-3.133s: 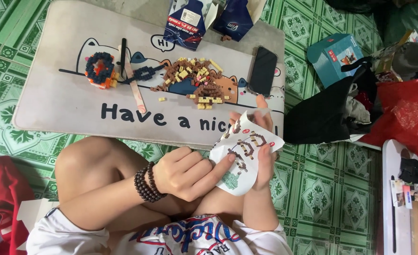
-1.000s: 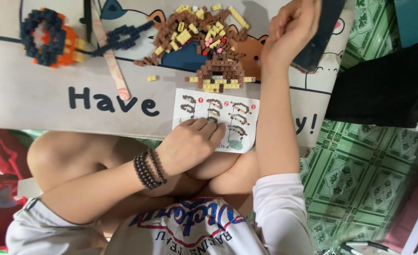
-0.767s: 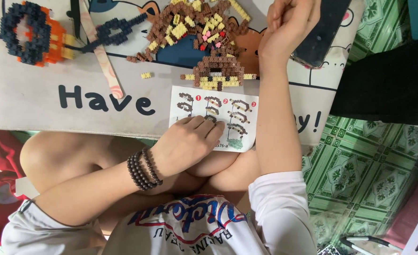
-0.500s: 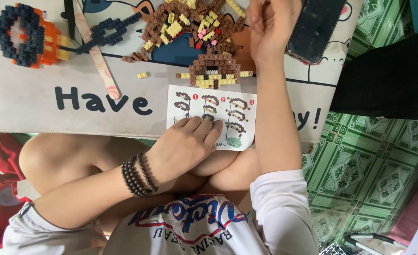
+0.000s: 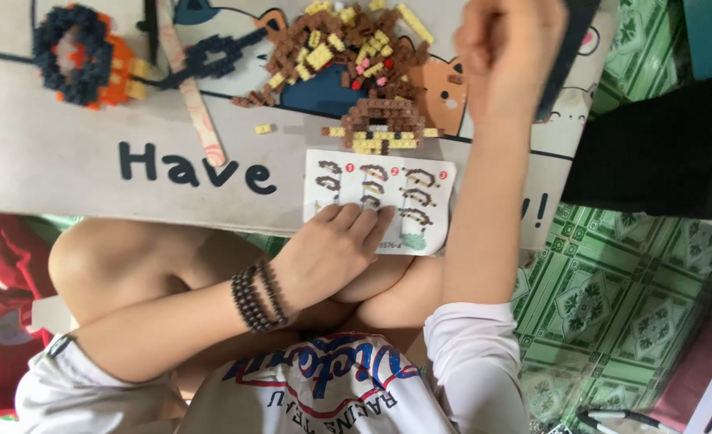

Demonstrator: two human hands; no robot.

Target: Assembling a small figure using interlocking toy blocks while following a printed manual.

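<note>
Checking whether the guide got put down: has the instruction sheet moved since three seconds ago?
Yes. The instruction sheet went from held up near the mat's edge to lying flat on the mat, under the left hand.

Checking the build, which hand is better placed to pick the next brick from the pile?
Probably the right hand: it hovers beside the brick pile, while the left hand rests on the instruction sheet.

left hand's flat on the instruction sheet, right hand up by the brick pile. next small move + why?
Probably lower the right hand onto the loose brick pile and pick one small brick. The left hand already pins the instruction sheet flat with its fingers on the lower edge, the diagrams uncovered. The right hand is raised beside the pile; whether it already holds a piece cannot be told.
</note>
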